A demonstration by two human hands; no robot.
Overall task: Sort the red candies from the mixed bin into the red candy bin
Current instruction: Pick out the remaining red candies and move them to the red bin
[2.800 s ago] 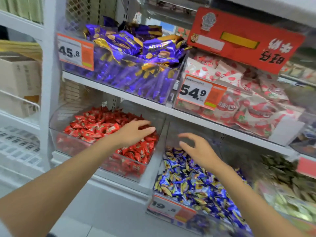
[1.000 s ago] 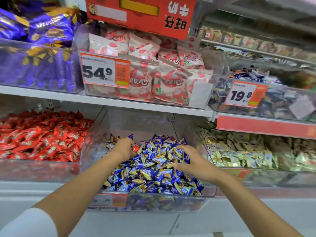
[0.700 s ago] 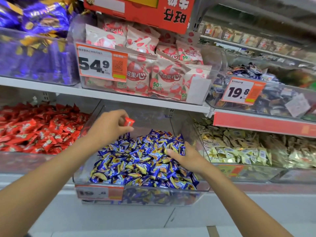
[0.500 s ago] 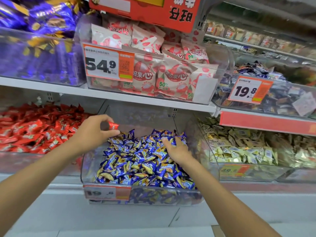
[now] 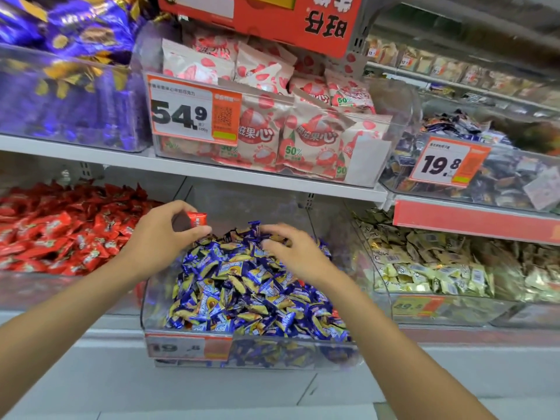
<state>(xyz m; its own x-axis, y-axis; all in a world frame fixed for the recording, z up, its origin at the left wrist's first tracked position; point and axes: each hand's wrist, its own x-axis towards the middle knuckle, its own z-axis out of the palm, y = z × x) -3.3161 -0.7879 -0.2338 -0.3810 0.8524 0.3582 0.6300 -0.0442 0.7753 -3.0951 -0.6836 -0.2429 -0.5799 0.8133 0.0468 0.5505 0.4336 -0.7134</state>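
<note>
A clear mixed bin (image 5: 194,347) on the lower shelf holds a heap of blue and gold wrapped candies. My left hand (image 5: 160,237) hovers over its back left corner and pinches one red candy (image 5: 197,219) between thumb and fingers. My right hand (image 5: 291,250) lies palm down on top of the blue heap near the back, fingers spread among the wrappers. Whether it grips one is unclear. To the left stands the red candy bin (image 5: 30,292), full of red wrapped candies.
A bin of pale gold candies (image 5: 424,307) stands to the right. The upper shelf (image 5: 212,171) carries purple bags, pink and white bags behind a 54.9 price tag (image 5: 194,110), and a dark candy bin with a 19.8 tag (image 5: 448,162). A red sign (image 5: 272,16) hangs overhead.
My left hand picked a red candy out of the blue heap and lifted it up towards the left. My right hand slid from the heap's right side to its top back.
</note>
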